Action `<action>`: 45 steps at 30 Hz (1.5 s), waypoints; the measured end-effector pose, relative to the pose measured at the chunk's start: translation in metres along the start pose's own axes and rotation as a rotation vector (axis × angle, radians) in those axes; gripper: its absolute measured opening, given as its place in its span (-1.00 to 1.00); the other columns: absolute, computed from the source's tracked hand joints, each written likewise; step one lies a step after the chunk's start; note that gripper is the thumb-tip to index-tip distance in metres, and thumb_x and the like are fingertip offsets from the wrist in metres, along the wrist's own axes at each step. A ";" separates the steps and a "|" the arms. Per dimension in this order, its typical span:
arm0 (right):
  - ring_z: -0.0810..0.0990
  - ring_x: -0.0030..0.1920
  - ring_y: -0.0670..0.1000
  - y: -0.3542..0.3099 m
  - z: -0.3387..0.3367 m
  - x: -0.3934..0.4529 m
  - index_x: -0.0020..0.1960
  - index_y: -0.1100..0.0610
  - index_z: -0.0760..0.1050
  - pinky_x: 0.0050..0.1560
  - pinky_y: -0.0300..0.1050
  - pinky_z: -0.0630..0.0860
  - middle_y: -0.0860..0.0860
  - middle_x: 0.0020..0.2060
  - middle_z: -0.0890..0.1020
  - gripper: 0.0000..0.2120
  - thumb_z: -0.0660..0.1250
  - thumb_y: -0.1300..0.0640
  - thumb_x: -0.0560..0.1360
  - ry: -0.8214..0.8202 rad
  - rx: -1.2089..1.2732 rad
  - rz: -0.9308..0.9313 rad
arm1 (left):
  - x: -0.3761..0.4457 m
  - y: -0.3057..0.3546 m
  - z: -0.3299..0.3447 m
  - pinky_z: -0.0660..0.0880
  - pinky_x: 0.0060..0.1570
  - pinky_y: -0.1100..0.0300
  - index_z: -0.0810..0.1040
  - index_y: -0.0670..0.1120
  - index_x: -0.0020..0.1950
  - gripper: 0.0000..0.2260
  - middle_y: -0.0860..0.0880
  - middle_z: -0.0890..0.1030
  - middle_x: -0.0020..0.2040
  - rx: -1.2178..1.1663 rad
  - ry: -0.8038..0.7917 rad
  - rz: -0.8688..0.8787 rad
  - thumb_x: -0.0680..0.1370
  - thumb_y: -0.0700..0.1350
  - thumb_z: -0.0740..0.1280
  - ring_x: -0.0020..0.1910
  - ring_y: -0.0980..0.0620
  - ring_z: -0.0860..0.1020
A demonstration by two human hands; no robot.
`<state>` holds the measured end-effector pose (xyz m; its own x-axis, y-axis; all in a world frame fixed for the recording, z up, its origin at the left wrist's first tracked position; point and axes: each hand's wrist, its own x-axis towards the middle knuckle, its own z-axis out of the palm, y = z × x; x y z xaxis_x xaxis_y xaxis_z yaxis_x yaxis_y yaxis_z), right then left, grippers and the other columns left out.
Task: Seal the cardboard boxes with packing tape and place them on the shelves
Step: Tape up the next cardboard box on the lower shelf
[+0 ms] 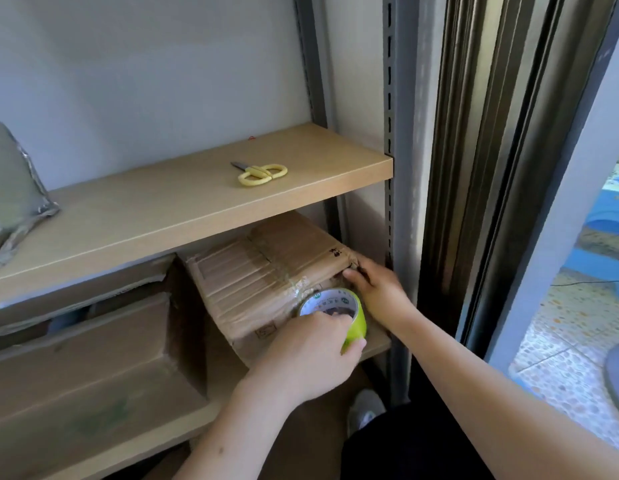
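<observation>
My left hand (pixel 310 351) gripped the roll of packing tape with the lime-green outer face and white printed core (pixel 339 315), fingers curled over its rim and thumb along the green side. My right hand (pixel 377 289) pressed its fingers against the near right corner of the crumpled brown cardboard box (pixel 263 271), which sat tilted on the lower wooden shelf (pixel 377 342), beside a larger plain brown carton (pixel 93 362) to its left. I judged the box light but soft: its walls were creased and buckled, so it would give under a squeeze and was best held at the corners and bottom edges, not the flat panels. Glossy clear tape already ran across its top seam and looked slippery. The roll was stiff and easy to hold by its ring. Green characters circled the core, too small to read; a black mark near the box's corner and a faint stamp on its front were also illegible. The yellow-handled scissors (pixel 261 174) lay on the upper wooden shelf (pixel 197 202)
</observation>
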<state>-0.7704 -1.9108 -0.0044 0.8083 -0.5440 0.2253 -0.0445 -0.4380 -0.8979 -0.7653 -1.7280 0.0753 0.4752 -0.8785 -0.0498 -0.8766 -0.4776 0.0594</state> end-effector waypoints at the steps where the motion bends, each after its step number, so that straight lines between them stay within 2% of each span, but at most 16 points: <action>1: 0.56 0.19 -0.09 0.001 0.002 0.000 0.35 0.01 0.51 0.10 -0.46 0.37 -0.16 0.09 0.61 -0.69 0.27 0.14 0.62 0.060 0.027 -0.003 | -0.002 0.001 0.001 0.27 -0.34 0.10 0.31 -0.01 -0.08 -0.77 0.01 0.44 -0.23 -0.021 -0.032 -0.003 0.65 0.12 0.12 -0.27 -0.06 0.45; 4: 0.59 0.03 -0.11 0.004 0.007 -0.001 0.19 0.07 0.62 -0.09 -0.57 0.35 -0.15 -0.06 0.65 -0.79 0.27 0.18 0.62 0.192 0.026 -0.033 | -0.017 0.000 0.002 0.28 -0.29 0.11 0.31 -0.03 -0.02 -0.82 -0.09 0.57 -0.06 0.022 -0.006 -0.032 0.66 0.05 0.12 -0.09 -0.16 0.58; 9: 0.54 0.05 -0.19 0.001 0.008 -0.003 0.27 0.06 0.58 -0.13 -0.63 0.32 -0.16 0.00 0.62 -0.75 0.24 0.13 0.64 0.169 0.024 -0.008 | -0.069 -0.019 -0.008 0.41 -0.22 0.13 0.42 0.04 0.16 -0.64 0.04 0.61 -0.05 0.201 0.064 -0.171 0.66 0.24 -0.02 -0.06 -0.05 0.60; 11: 0.54 0.09 -0.15 0.001 0.007 -0.003 0.28 0.04 0.57 -0.08 -0.53 0.36 -0.13 0.04 0.62 -0.74 0.22 0.10 0.65 0.160 0.046 0.031 | -0.092 -0.027 -0.011 0.36 -0.24 0.13 0.40 0.08 0.18 -0.66 0.05 0.58 -0.03 0.219 0.040 -0.206 0.65 0.25 -0.01 -0.07 -0.05 0.59; 13: 0.55 0.13 -0.11 0.001 0.007 -0.003 0.29 0.05 0.57 0.02 -0.36 0.39 -0.13 0.05 0.62 -0.74 0.22 0.09 0.65 0.159 0.045 0.040 | -0.113 -0.035 -0.014 0.34 -0.25 0.12 0.38 0.09 0.07 -0.70 0.04 0.51 -0.13 0.203 0.022 -0.260 0.64 0.25 0.00 -0.10 -0.04 0.58; 15: 0.55 0.13 -0.12 0.002 0.009 -0.002 0.27 0.06 0.58 0.02 -0.34 0.38 -0.14 0.04 0.62 -0.75 0.23 0.10 0.65 0.146 0.036 0.041 | -0.130 -0.049 -0.014 0.42 -0.23 0.12 0.33 0.03 -0.08 -0.64 0.03 0.47 -0.25 0.196 0.013 -0.336 0.63 0.27 -0.02 -0.16 -0.01 0.58; 20: 0.58 0.09 -0.08 0.003 0.011 0.000 0.23 0.06 0.60 0.09 -0.25 0.39 -0.08 0.02 0.66 -0.77 0.25 0.10 0.64 0.163 0.050 0.061 | -0.129 -0.082 0.007 0.57 -0.15 0.08 0.35 0.00 -0.22 -0.56 0.05 0.61 -0.28 0.122 0.055 -0.464 0.63 0.29 -0.02 -0.25 0.05 0.58; 27: 0.56 0.08 -0.06 -0.005 0.011 -0.002 0.27 0.09 0.56 0.05 -0.25 0.34 -0.04 0.03 0.63 -0.74 0.21 0.08 0.66 0.145 0.015 0.136 | -0.071 -0.117 0.017 0.57 -0.22 0.08 0.41 0.03 -0.19 -0.65 0.05 0.62 -0.29 0.125 0.205 -0.409 0.65 0.20 0.06 -0.26 0.04 0.60; 29: 0.57 0.16 0.04 -0.015 0.009 -0.005 0.33 0.11 0.51 0.06 -0.21 0.34 0.01 0.07 0.63 -0.71 0.18 0.09 0.67 0.107 -0.033 0.185 | -0.061 -0.121 0.016 0.52 -0.25 0.12 0.47 0.01 -0.13 -0.66 0.06 0.62 -0.27 0.162 0.218 -0.382 0.66 0.17 0.06 -0.23 0.03 0.59; 31: 0.55 0.22 0.19 -0.031 0.008 -0.014 0.44 0.18 0.38 0.04 -0.14 0.41 0.14 0.17 0.60 -0.63 0.18 0.10 0.67 0.111 -0.234 0.212 | -0.058 -0.126 0.018 0.45 -0.30 0.16 0.52 0.00 -0.06 -0.65 0.06 0.60 -0.25 0.192 0.229 -0.370 0.67 0.16 0.06 -0.24 0.04 0.57; 32: 0.53 0.26 0.22 -0.041 0.011 -0.024 0.50 0.21 0.28 0.09 -0.06 0.46 0.20 0.25 0.57 -0.55 0.18 0.08 0.66 0.183 -0.377 0.175 | -0.057 -0.128 0.019 0.42 -0.31 0.17 0.53 0.00 -0.02 -0.65 0.06 0.57 -0.23 0.208 0.235 -0.372 0.67 0.16 0.06 -0.24 0.03 0.56; 34: 0.43 0.38 0.19 -0.075 0.032 -0.047 0.54 0.20 0.22 0.32 0.06 0.43 0.16 0.40 0.46 -0.46 0.20 -0.01 0.64 0.331 -0.578 -0.161 | -0.056 -0.129 0.021 0.36 -0.30 0.16 0.52 -0.01 -0.02 -0.66 0.04 0.54 -0.21 0.216 0.245 -0.377 0.67 0.16 0.06 -0.23 0.00 0.53; 36: 0.26 0.52 0.05 -0.101 0.063 -0.051 0.57 0.09 0.19 0.51 0.07 0.22 0.01 0.51 0.32 -0.38 0.16 -0.19 0.62 0.121 -0.664 -0.512 | -0.054 -0.129 0.023 0.39 -0.27 0.14 0.53 -0.01 0.01 -0.69 0.02 0.57 -0.13 0.176 0.273 -0.343 0.67 0.13 0.08 -0.18 -0.03 0.56; 39: 0.06 0.58 -0.05 -0.113 0.092 -0.032 0.61 -0.01 0.03 0.58 0.00 0.01 -0.05 0.58 0.13 -0.30 0.01 -0.34 0.59 -0.375 -0.789 -0.591 | -0.058 -0.137 0.024 0.49 -0.22 0.10 0.55 0.02 0.10 -0.76 0.03 0.61 -0.05 -0.014 0.192 -0.247 0.65 0.07 0.13 -0.12 -0.01 0.58; 42: 0.13 0.55 -0.10 -0.101 0.083 -0.015 0.59 -0.07 0.11 0.53 -0.10 0.11 -0.13 0.56 0.19 -0.36 0.11 -0.29 0.59 -0.448 -0.843 -0.605 | -0.072 -0.155 0.019 0.50 -0.23 0.04 0.45 0.05 -0.08 -0.88 0.06 0.58 -0.16 -0.207 -0.046 -0.200 0.59 0.06 0.23 -0.18 0.02 0.55; 45: 0.26 0.50 -0.12 -0.088 0.070 -0.019 0.53 -0.11 0.28 0.48 -0.08 0.24 -0.16 0.49 0.34 -0.41 0.08 -0.27 0.55 -0.419 -0.788 -0.666 | -0.084 -0.151 0.013 0.45 -0.31 0.09 0.39 0.04 -0.21 -0.75 0.06 0.56 -0.26 -0.066 -0.068 -0.123 0.60 0.12 0.25 -0.25 0.04 0.54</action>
<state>-0.7404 -1.8121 0.0435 0.9371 0.1885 0.2939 0.2320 -0.9652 -0.1204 -0.6742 -1.5820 0.0574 0.5707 -0.8111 -0.1278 -0.8040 -0.5836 0.1139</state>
